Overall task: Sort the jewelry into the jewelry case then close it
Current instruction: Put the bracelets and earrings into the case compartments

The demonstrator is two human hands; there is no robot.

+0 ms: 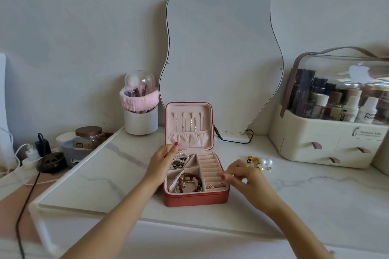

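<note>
A white marble-patterned dressing table [305,195] against a pale wall, with a wavy-edged mirror [221,52] leaning behind. At its middle a person's left hand [162,162] rests against the left rim of a small square red leatherette jewelry case [195,197], fingers loosely curled and thumb raised toward the hinge; whether it grips the rim or only steadies it cannot be told. The right hand [242,176] hovers over the case's right edge, fingertips drawn together above the padded ring rolls [209,167], apparently pinching something too small and blurred to identify.

The case lies open, its pink-lined lid [188,124] upright with thin chains hung on hooks. In the tray, a string of white pearl beads [181,160] fills the back-left compartment and a dark red bead bracelet [189,183] the front one; a few small gold pieces sit at the front right.

Still unsorted, a little heap of gold and pearl earrings [260,162] lies on the tabletop just right of the case. These pieces look light, tiny and easily dropped or snagged, likely best pinched singly at the post or pearl. The case looks light and semi-stiff; its lid would probably fold down from the top edge.

Further out stand a white brush holder with a pink headband [140,109] and a cream cosmetics organiser with a clear cover [328,132].
</note>
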